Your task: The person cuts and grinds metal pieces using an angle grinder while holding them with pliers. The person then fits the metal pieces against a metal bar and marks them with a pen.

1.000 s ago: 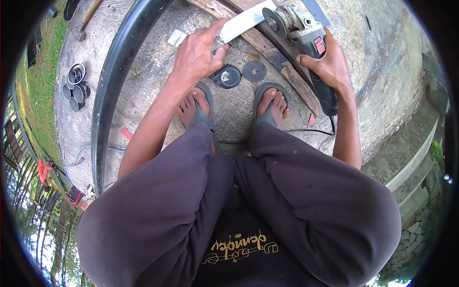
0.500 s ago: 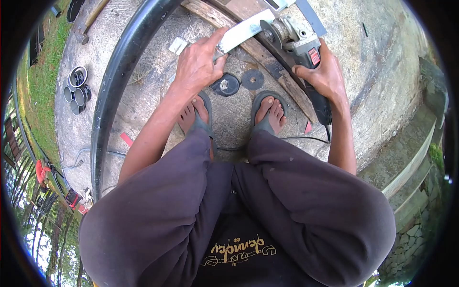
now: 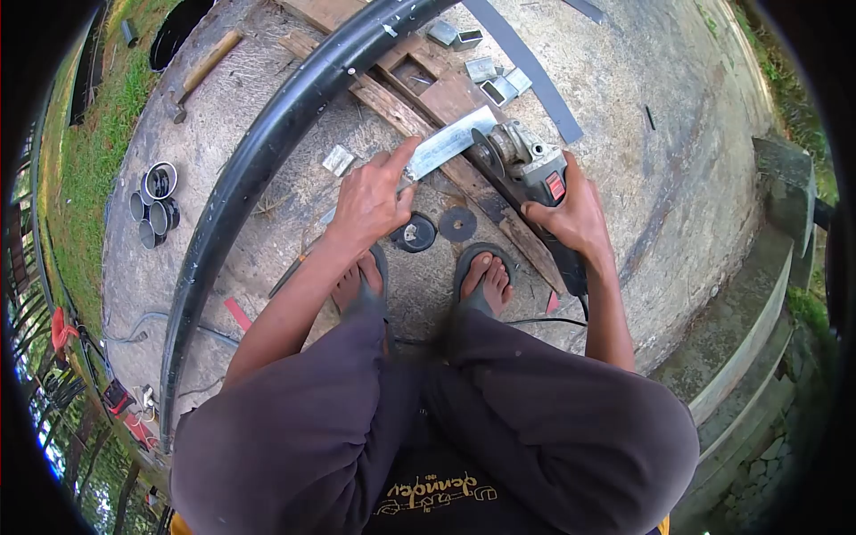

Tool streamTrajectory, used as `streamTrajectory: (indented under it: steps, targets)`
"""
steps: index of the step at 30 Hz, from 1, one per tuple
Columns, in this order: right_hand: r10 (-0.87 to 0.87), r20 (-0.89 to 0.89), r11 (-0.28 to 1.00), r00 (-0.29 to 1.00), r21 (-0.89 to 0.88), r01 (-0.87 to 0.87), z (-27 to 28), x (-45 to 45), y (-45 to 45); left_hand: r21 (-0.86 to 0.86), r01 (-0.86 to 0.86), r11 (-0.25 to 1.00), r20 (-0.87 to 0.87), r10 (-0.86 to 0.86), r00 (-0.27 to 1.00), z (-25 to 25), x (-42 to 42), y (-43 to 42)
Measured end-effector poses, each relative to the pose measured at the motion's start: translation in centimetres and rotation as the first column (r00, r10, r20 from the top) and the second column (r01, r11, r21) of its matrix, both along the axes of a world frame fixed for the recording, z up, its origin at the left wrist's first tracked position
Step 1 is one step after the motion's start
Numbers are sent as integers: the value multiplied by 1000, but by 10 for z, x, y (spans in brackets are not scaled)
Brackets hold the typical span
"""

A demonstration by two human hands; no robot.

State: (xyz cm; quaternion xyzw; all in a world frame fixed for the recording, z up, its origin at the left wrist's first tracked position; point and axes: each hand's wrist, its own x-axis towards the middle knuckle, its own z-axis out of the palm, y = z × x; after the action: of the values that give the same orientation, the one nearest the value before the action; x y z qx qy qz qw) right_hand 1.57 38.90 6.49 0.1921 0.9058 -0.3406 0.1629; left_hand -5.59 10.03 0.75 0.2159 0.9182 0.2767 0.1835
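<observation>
My left hand (image 3: 370, 203) is closed on the near end of a silvery rectangular metal tube (image 3: 450, 143), its index finger stretched along it. The tube lies slantwise across wooden planks (image 3: 397, 105). In my right hand (image 3: 575, 214) is an angle grinder (image 3: 526, 152), gripped round its body. The grinder's disc (image 3: 488, 153) stands upright close to the far part of the tube; whether it touches or spins I cannot tell. Just left of the tube, a short cut piece of metal (image 3: 338, 160) lies on the concrete.
A thick black pipe (image 3: 259, 147) arches across the left side. Several short tube pieces (image 3: 504, 86) and a grey strip (image 3: 535, 76) lie beyond. A hammer (image 3: 205, 71), black rings (image 3: 160, 181), a round black disc (image 3: 457, 225) and a cable (image 3: 544, 321) are also on the ground.
The camera view has tilted upward, so the scene sits lower and the short tube pieces beyond the planks now show. Both hands keep their grips, with the grinder disc still by the tube.
</observation>
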Motion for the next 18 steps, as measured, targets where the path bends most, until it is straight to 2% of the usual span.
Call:
streamTrajectory:
  steps: [6,18]
  targets:
    - [-6,0,1000,1000,1,6,-2,-1,1,25,5,1000,-15,-4,1000,-3,0,-1]
    - [3,15,1000,1000,-4,-3,0,-3,1,-37,9,999,24,-8,1000,0,-1,1]
